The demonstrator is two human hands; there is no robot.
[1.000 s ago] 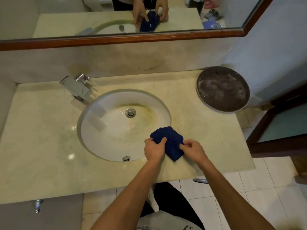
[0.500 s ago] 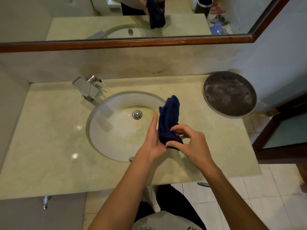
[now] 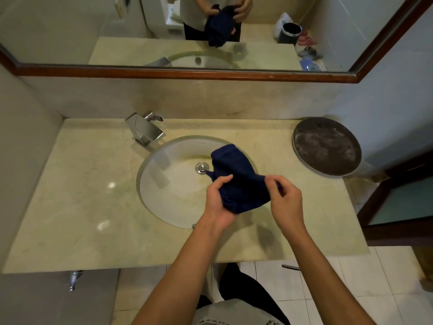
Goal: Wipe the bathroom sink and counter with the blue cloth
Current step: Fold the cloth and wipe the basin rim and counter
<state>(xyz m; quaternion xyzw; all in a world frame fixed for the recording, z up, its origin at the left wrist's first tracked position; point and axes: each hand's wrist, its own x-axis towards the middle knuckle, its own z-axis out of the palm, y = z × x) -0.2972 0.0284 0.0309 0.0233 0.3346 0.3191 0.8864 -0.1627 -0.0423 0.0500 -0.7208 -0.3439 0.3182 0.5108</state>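
Note:
The dark blue cloth point(image 3: 236, 177) hangs in the air above the right half of the oval white sink point(image 3: 173, 191), held between both hands. My left hand point(image 3: 219, 201) grips its lower left part from below. My right hand point(image 3: 284, 200) pinches its right edge with thumb and fingers. The beige marble counter point(image 3: 77, 207) surrounds the sink. A yellowish stain lies around the metal drain point(image 3: 201, 167).
A chrome faucet point(image 3: 145, 131) stands at the sink's back left. A round dark tray point(image 3: 326, 146) sits at the counter's back right corner. A wood-framed mirror point(image 3: 187, 73) runs along the wall above. A dark door frame point(image 3: 398, 207) stands to the right.
Both hands lifted the cloth off the counter's front edge and raised it over the sink. The cloth has since opened out wider between the hands.

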